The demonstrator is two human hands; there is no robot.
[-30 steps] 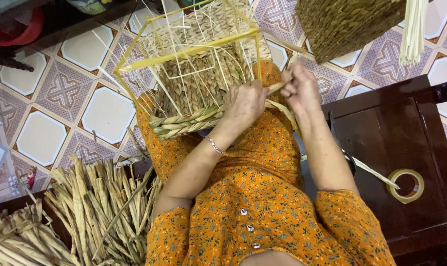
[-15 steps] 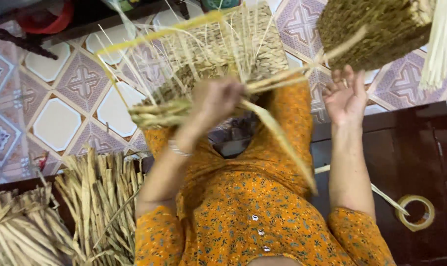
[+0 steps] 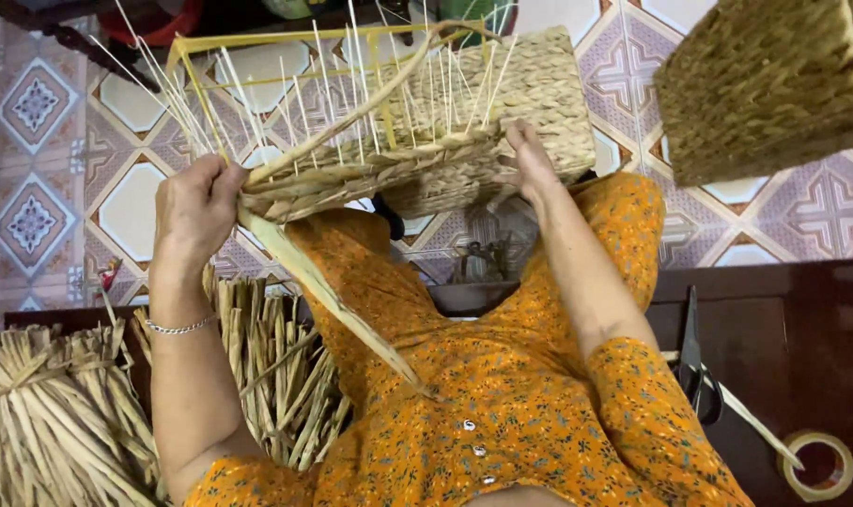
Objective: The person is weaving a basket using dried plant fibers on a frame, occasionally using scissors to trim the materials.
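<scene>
1. Bundles of dried reed strands (image 3: 60, 422), lying below and outside the left grip, beside the person's knee; a second heap (image 3: 276, 376) lies just inside the left forearm.
2. Left hand (image 3: 193, 207), its grip closed around the near corner of the half-woven basket (image 3: 370, 169) and pinching the root of a long flat weaving strand (image 3: 333, 300) that trails from the grip down across the orange dress.
3. The half-woven basket rests on the lap between the two grips, tilted; its woven lower band is complete, while thin pale uprights (image 3: 295, 103) and a yellow wire frame (image 3: 286, 39) stand bare above it.
4. Right hand (image 3: 530, 160), fingers spread and pressed flat against the far woven wall of the basket; this grip is wide, steadying and not clasping.
5. Risk, as a judgement: the loose strand could slip from the left grip and slacken the last row; pressure from the right palm could bend the bare uprights out of line.
6. Dark wooden surface (image 3: 802, 310), outside the right elbow, carrying scissors (image 3: 694, 366) and a roll of tape (image 3: 819, 467).
7. A finished woven basket (image 3: 774, 84), well above and outside the right grip.
</scene>
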